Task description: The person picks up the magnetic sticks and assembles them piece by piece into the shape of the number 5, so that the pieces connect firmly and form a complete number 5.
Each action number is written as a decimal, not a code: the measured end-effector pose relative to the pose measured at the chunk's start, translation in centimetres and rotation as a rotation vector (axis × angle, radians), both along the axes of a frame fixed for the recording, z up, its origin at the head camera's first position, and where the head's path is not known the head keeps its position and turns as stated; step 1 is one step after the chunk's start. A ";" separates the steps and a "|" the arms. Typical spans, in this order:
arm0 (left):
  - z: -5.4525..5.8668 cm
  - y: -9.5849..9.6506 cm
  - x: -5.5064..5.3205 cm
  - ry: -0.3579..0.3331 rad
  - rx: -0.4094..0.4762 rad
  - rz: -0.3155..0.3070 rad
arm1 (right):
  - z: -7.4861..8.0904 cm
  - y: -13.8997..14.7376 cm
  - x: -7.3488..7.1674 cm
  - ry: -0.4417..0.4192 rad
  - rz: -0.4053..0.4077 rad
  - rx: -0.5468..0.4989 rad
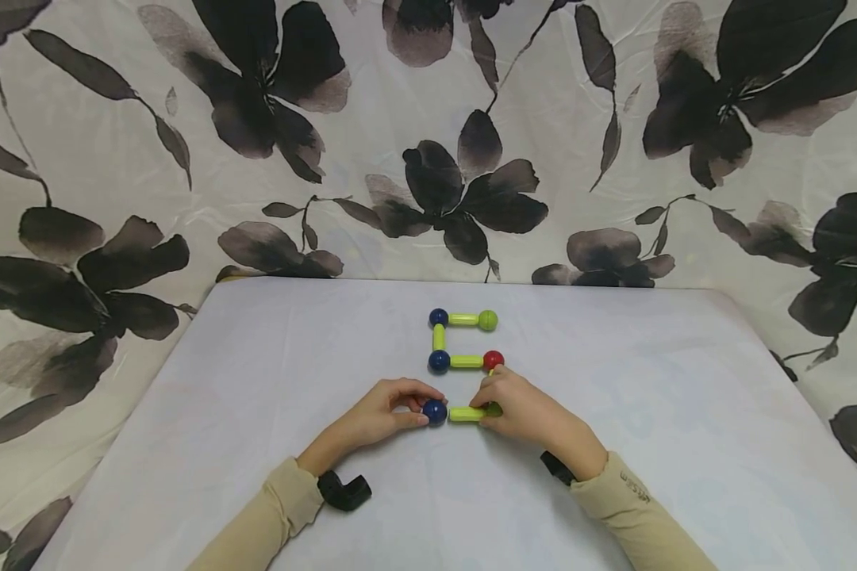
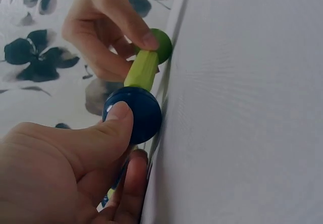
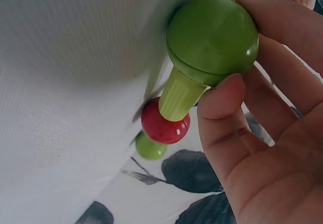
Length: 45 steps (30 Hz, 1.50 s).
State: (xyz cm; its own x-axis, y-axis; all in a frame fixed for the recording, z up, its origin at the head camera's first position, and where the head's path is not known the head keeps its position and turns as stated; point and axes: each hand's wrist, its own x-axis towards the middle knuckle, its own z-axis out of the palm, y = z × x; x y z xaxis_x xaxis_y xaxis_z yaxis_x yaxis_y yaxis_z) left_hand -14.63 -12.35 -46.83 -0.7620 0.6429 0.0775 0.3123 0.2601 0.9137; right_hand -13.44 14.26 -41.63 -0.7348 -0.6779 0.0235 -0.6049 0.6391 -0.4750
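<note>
My left hand [image 1: 382, 412] pinches a dark blue ball [image 1: 434, 411] between thumb and fingers, low on the white table. Facing it, my right hand [image 1: 517, 406] grips a green ball [image 3: 214, 40], which the fingers partly cover in the head view. From that ball a yellow-green rod [image 1: 466, 414] points left, its end right by the blue ball. A second yellow-green rod [image 3: 176, 97] runs from the green ball to a red ball [image 1: 493, 360]. Behind the hands, more rods join the red ball to a near blue ball [image 1: 439, 362], a far blue ball [image 1: 439, 318] and another green ball [image 1: 488, 319].
The white tabletop [image 1: 257, 349] extends on both sides of the pieces. A cloth with dark flowers [image 1: 371, 95] hangs behind its back edge. Black bands [image 1: 344, 492] sit at both wrists, below beige sleeves [image 1: 264, 507].
</note>
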 end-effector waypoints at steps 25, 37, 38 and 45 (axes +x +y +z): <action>-0.6 1.1 0.7 0.130 -0.008 0.099 | -0.1 0.1 0.1 0.024 0.011 -0.033; -0.7 1.0 0.7 0.139 -0.007 0.081 | 0.0 0.0 0.1 0.035 0.013 -0.025; -0.7 1.0 0.7 0.138 -0.006 0.081 | 0.0 0.0 0.1 0.037 0.013 -0.026; -0.3 0.9 0.5 0.103 -0.015 0.058 | 0.0 0.1 0.1 0.022 0.004 -0.026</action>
State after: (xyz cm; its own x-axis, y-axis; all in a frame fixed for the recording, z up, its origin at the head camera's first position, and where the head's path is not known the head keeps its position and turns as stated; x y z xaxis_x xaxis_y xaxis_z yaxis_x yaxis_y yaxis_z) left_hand -14.11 -11.46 -47.16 -0.7868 0.5994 0.1474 0.3879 0.2944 0.8734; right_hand -13.30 14.31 -41.65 -0.7309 -0.6801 0.0574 -0.6182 0.6240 -0.4780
